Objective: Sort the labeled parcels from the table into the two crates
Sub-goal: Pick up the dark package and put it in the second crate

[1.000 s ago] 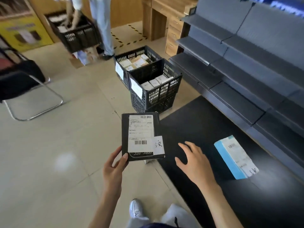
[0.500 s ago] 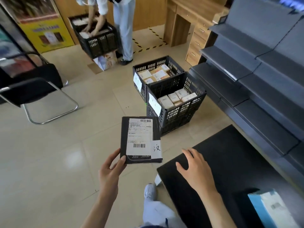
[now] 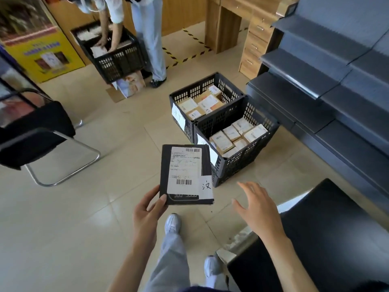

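Far left: black chair [image 3: 31, 131] on the tiled floor. Behind it, a second person [image 3: 134, 22] bends over a third crate [image 3: 113, 53]. Left hand [image 3: 147, 213] holds a black parcel [image 3: 185, 174] by its lower left corner, thumb on top, label up, in the air over the floor in front of the near crate [image 3: 237, 148]. Far crate [image 3: 202, 98] touches it behind; both hold parcels. Right hand [image 3: 259, 209]: fingers spread, empty, above the floor beside the table [image 3: 328, 239]. Grey shelves [image 3: 328, 85] at right.

Beige tiled floor [image 3: 84, 228], wooden desk [image 3: 248, 28], grey shelving [image 3: 315, 85], black chair [image 3: 35, 131].
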Demonstrator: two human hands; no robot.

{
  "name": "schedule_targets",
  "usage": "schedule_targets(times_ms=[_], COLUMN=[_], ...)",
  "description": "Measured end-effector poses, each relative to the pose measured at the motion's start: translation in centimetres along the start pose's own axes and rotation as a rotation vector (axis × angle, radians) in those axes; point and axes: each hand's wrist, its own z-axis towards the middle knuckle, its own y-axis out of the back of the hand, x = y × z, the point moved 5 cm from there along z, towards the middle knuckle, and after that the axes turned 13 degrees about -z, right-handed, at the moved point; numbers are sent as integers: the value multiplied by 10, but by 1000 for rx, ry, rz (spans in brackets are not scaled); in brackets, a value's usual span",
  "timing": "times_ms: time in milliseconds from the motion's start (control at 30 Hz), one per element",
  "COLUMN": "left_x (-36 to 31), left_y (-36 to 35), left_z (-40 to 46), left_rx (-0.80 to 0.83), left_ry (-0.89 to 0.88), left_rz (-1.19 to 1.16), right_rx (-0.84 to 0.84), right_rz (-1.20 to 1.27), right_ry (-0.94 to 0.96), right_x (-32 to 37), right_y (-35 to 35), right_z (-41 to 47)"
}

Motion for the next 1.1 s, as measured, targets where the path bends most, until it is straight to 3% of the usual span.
schedule_targets(times_ms=[300,533,1100], left_x=[-38,-49,27], left_y=[-29,-92,-305], left_z=[176,271,455], left_rx=[205,332,472], left_ry=[96,148,256], left_rz=[103,195,436], right_rx=[69,77,229], right_rz=[-12,63,219], right_ry=[-190,-387,-621], right_x=[36,36,-47], right_y=[-9,-5,-53], right_z=[102,151,315])
